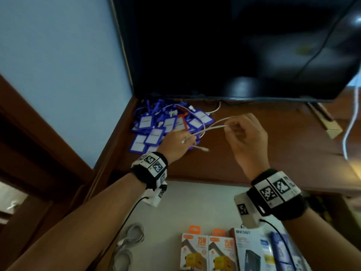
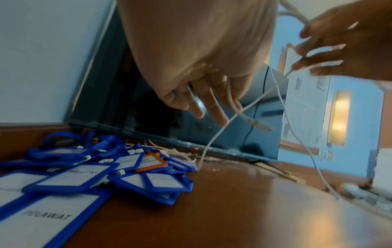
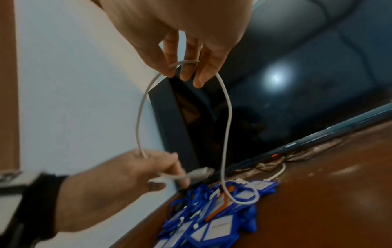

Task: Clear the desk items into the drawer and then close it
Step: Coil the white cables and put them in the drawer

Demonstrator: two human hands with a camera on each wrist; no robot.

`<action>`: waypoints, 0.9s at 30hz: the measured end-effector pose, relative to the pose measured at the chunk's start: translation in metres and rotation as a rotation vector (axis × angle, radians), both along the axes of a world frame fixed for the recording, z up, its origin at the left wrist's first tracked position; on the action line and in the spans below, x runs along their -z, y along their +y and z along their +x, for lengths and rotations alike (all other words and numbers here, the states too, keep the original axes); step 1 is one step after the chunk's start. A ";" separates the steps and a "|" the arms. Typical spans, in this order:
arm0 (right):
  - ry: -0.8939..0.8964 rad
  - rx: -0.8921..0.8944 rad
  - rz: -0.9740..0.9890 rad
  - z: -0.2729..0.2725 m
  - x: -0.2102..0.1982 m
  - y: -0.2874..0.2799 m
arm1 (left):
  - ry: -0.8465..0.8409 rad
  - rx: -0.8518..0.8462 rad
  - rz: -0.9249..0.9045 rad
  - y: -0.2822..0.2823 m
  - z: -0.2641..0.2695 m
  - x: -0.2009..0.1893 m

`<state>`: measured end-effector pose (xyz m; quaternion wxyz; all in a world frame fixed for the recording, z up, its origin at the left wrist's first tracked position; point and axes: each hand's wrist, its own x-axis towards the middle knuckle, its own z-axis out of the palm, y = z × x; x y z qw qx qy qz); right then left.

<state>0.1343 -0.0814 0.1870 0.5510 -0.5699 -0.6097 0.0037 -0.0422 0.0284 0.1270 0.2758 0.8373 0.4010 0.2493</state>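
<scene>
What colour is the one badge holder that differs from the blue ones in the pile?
Orange; the odd badge holder shows best in the left wrist view.

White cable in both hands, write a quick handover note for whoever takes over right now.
Left hand: grips the white cable near its plug end.
Right hand: pinches a loop of the same cable, held above the desk.
The cable's far part lies over the pile of blue badge holders by the monitor.
Drawer is open; boxed chargers and a coiled cable are already in.
Left: finish coiling, stow the cable, clear the badges, close the drawer.
</scene>
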 end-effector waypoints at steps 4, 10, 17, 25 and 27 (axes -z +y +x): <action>-0.021 0.182 -0.010 0.051 0.000 -0.033 | 0.159 0.001 0.004 0.007 0.010 0.004; -0.146 0.441 -0.042 0.090 0.012 -0.073 | 0.066 0.154 -0.169 -0.018 0.042 -0.028; -0.150 0.542 -0.399 0.129 0.057 -0.084 | -0.444 0.264 -0.578 -0.042 0.057 -0.066; -0.010 0.528 -0.621 0.126 0.106 -0.072 | -0.913 -0.093 -0.672 -0.017 0.012 -0.061; 0.069 0.510 -0.642 0.123 0.106 -0.067 | -1.009 -0.193 -0.697 -0.012 -0.001 -0.057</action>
